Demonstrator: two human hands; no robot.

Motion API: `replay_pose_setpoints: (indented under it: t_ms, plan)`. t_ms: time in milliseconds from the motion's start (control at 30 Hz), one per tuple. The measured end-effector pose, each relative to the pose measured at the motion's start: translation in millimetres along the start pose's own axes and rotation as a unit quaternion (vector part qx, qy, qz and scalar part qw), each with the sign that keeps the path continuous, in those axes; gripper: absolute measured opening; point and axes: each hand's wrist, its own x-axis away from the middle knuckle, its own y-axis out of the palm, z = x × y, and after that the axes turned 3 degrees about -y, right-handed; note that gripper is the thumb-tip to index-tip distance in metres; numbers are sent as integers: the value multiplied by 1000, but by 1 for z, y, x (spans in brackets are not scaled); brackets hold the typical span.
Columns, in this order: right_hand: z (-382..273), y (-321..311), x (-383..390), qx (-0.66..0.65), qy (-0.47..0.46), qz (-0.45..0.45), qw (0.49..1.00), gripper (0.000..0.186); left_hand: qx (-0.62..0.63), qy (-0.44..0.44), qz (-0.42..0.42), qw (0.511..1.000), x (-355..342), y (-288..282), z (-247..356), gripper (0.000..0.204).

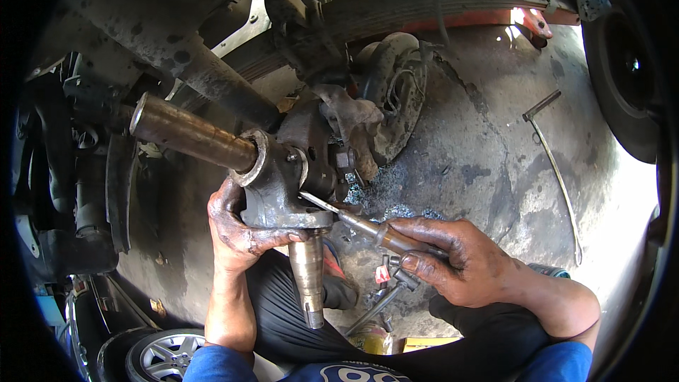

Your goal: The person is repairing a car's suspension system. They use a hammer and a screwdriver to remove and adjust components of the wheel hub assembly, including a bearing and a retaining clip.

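A steering knuckle is held in mid-view, in front of the person's knees, below the axle parts. Its flange is clasped from the left and underneath by the left grip, the fingers largely hidden behind the casting; it seems to be cradled so that the heavy piece is steadied. A screwdriver is grasped in the right grip, thumb and fingers pressed along the handle. Its blade is angled up and leftward, the tip brought against or just beside the knuckle, presumably kept low on the handle for control; whether contact is made cannot be told.

The knuckle is formed of dark, greasy cast metal with a rounded body. A tapered spindle, smooth and brownish, is pointed downward, with a slot cut near its end. A thick cylindrical pin, polished but stained, is extended to the upper left from a ringed bore. A leaf spring is stacked in flat layers overhead. On the stained concrete floor, a T-handled wrench is laid.
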Motion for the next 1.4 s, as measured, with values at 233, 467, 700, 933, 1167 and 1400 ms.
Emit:
replay_pose_setpoints:
  t_ms: [233,467,700,933,1167,1400]
  plan:
    - [-2,21,1,-48,17,1,999,47,12,-19,6,1000,3,1,-1,92]
    - [-11,25,-3,22,-26,30,999,46,32,-11,31,999,6,5,-5,92]
    - [-7,16,0,186,-77,47,978,57,58,-35,8,998,6,6,1,88]
    - [24,26,-4,279,-163,99,941,61,51,-12,7,999,5,6,1,87]
    - [42,23,-12,221,-229,104,942,63,32,-17,1,999,6,4,2,92]
    - [44,24,-12,115,-198,88,969,55,37,-32,-6,999,6,3,4,95]
